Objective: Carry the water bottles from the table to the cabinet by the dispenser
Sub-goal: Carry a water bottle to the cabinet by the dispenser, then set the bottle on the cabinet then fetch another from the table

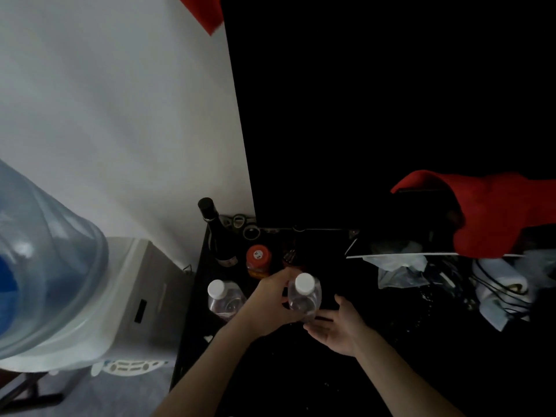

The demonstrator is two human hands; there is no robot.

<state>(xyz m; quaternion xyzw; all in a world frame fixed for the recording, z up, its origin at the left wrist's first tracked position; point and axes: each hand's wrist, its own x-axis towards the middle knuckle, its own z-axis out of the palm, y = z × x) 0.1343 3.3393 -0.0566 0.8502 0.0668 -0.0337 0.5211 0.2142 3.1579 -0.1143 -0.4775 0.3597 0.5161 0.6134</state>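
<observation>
Dispenser (pixel 99 296) left of both hands – big blue translucent jug (pixel 39 257) inverted on it, contents unclear. Black cabinet top (pixel 270 371) under the hands. Dark glass bottle (pixel 215 233) and orange-lidded jar (pixel 258 260) beyond the left hand (pixel 270 302). That hand grasps a clear plastic water bottle (pixel 304 299) – upright, white cap up. Right hand (pixel 337 326) released, palm up beside the base. Second water bottle (pixel 224 299) stands just left.
</observation>
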